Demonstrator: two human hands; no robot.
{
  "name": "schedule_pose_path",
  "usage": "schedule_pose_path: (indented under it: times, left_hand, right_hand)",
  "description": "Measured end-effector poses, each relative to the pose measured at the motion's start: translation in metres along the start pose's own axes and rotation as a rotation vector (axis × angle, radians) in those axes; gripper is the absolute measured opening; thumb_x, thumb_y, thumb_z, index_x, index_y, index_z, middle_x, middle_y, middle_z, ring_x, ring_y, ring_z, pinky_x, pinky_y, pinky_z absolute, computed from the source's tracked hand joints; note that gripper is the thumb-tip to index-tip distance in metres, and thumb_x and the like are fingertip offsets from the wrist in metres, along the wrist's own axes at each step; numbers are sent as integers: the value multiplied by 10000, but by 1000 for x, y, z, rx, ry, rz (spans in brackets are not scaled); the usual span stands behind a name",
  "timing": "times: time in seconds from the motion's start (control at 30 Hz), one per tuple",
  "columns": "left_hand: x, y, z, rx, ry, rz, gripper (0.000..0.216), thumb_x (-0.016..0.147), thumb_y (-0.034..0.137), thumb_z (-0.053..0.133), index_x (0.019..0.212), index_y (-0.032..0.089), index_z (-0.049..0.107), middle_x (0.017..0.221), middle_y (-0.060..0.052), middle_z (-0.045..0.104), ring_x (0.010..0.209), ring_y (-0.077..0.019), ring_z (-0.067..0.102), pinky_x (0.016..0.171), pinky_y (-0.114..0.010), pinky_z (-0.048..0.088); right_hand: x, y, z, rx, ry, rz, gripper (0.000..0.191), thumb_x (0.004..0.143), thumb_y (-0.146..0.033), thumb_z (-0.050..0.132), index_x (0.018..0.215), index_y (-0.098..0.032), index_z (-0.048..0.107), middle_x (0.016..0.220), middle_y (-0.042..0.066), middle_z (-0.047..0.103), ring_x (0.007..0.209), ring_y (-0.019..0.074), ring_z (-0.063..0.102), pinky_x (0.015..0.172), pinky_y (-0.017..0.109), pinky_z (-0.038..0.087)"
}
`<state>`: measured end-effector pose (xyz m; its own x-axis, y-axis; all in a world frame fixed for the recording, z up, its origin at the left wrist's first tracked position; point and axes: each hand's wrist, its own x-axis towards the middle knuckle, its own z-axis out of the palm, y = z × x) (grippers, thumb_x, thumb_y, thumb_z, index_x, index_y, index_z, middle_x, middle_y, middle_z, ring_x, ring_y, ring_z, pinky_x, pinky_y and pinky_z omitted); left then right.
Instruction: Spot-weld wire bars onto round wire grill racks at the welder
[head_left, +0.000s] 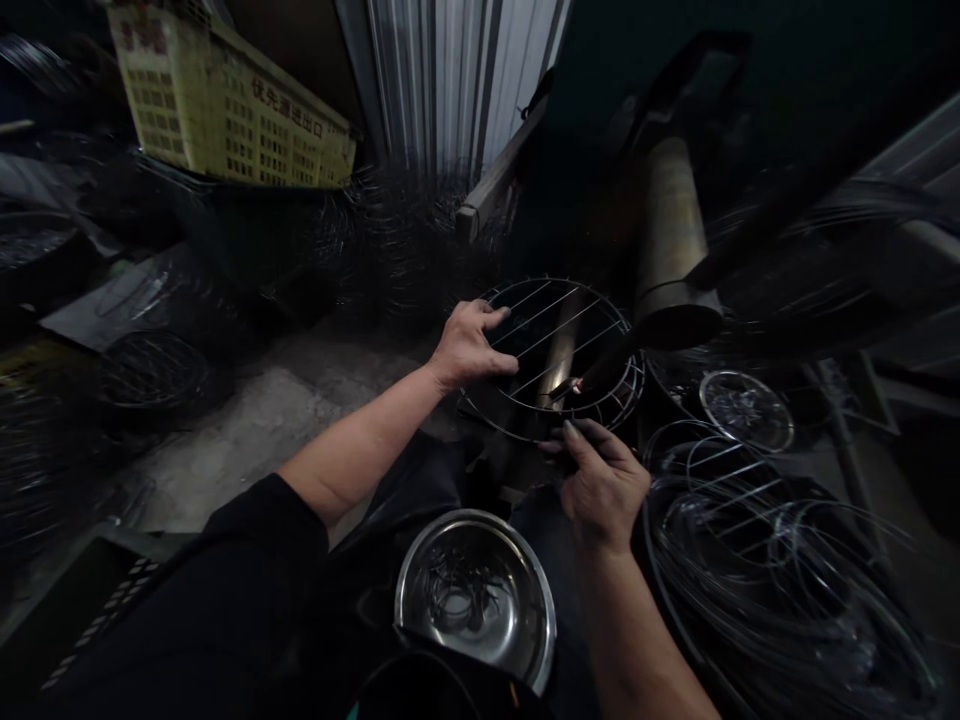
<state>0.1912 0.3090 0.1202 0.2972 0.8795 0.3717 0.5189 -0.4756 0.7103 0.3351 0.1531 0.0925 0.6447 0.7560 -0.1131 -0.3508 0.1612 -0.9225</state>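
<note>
A round wire rack [559, 322] with parallel bars across its ring is in front of me, tilted, with a second hoop showing below it. My left hand [474, 345] grips its left edge, thumb and fingers apart around the rim. Close to the near rim, my right hand [606, 485] is closed in a pinch; whatever its fingertips hold is too dark and small to make out. A dark machine arm with a bright tip [576, 385] reaches the near rim, just above my right fingers. Beneath the rack stands a shiny metal post [559, 372].
On my lap sits a steel bowl [523, 640] with small wire pieces. Coiled wire hoops [780, 570] pile up at right, near a small dish [784, 432]. A thick machine cylinder [675, 220] hangs at upper right. A yellow crate [240, 110] stands at upper left.
</note>
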Motion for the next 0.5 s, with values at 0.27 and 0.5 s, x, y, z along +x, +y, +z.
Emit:
schedule_pose_path:
  times: [0.27, 0.5]
  left_hand:
    - [-30, -10, 16, -165, 5, -79, 678, 414, 250, 902, 1076, 194, 765, 1023, -54, 632, 1025, -262, 568, 968, -400, 461]
    - [-52, -33, 24, -490, 24, -268, 680, 358, 245, 933, 1017, 168, 781, 953, -35, 637, 946, -230, 618, 912, -355, 476]
  right_hand:
    - [-42, -18, -34, 65, 62, 145, 384, 509, -269, 912, 800, -154, 689, 701, 42, 715, 510, 142, 638, 489, 241, 518]
    - [-92, 15, -88, -295, -235, 348, 352, 636, -408, 838, 838, -140, 730, 545, 32, 645, 464, 155, 584, 462, 245, 475]
